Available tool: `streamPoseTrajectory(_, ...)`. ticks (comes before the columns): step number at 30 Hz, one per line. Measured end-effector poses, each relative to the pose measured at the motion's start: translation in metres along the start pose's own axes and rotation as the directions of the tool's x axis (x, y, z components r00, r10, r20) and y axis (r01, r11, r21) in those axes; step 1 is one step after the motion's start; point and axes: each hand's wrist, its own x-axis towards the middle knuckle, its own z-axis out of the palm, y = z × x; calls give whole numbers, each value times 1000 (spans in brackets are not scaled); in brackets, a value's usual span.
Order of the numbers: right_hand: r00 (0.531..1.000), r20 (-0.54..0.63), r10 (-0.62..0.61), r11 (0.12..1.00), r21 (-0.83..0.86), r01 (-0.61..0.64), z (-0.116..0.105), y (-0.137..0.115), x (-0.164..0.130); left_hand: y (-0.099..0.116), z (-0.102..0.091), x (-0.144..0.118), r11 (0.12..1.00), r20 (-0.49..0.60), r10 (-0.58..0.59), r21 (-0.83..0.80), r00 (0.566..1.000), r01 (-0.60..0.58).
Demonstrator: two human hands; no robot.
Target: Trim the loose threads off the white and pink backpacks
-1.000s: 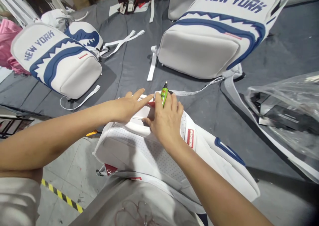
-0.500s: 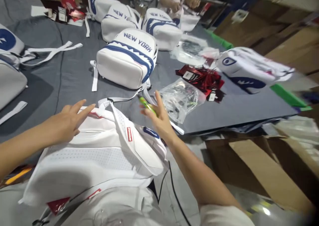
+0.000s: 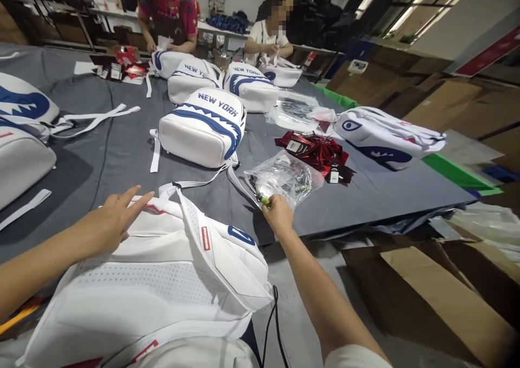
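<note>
While the left hand (image 3: pixel 106 223) lies flat with its fingers spread on the white perforated backpack (image 3: pixel 162 281) at the lower left of the frame, apparently to keep it from sliding off the near edge of the worktop, the right hand (image 3: pixel 278 212) reaches to the centre and closes round a small green marker-like tool (image 3: pixel 265 199), only the tip of which shows past the curled fingers. That hand sits at the mouth of a crumpled clear plastic bag (image 3: pixel 286 179) with dark small parts inside, so the tool looks to be kept there within easy reach. Just beyond the bag lies a heap of shiny red hang tags (image 3: pixel 319 149), and beside it, centre frame, stands a white backpack with a blue shark-mouth print and NEW YORK lettering (image 3: pixel 203 127), its loose white straps trailing on the cloth. More bags of the same kind stand in a row behind it and at the left edge. A dark grey cloth-covered worktop (image 3: pixel 117 140) carries it all; two other people work at its far end, upper centre, and flattened brown cardboard (image 3: pixel 426 281) lies on the floor at the lower right.
</note>
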Motion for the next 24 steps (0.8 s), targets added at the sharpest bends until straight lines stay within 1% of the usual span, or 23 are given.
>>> streamPoseTrajectory(2, 999, 9, -49, 987, -154, 50, 1, 1, 9, 0, 1, 0, 1000, -10, -4, -23, 1000, 4)
streamPoseTrajectory(4, 995, 29, -93, 959, -264, 98, 1, 3, 16, 0, 2, 0, 1000, -10, -9, -24, 1000, 8)
streamPoseTrajectory(7, 988, 70, -141, 916, -370, 157, 3, 7, 22, 2, 1, 0, 1000, 6, -14, 7, 1000, 14)
streamPoseTrajectory(10, 979, 132, -156, 880, -432, 198, 6, 10, 27, 4, -1, 0, 999, 9, -16, 34, 1000, 16)
streamPoseTrajectory(13, 975, 163, -153, 856, -471, 213, 8, 9, 32, 4, -1, -1, 999, -2, -21, 45, 1000, 21)
streamPoseTrajectory(17, 979, 142, -143, 849, -491, 195, 9, 5, 32, 1, 3, -1, 998, -5, -8, 58, 1000, 8)
streamPoseTrajectory(21, 985, 125, -123, 872, -460, 167, 7, 7, 31, -1, 7, 1, 999, -20, -2, 49, 1000, 2)
streamPoseTrajectory(24, 984, 137, -116, 905, -394, 161, -3, 11, 35, 2, 5, 2, 998, 4, -37, 50, 999, 37)
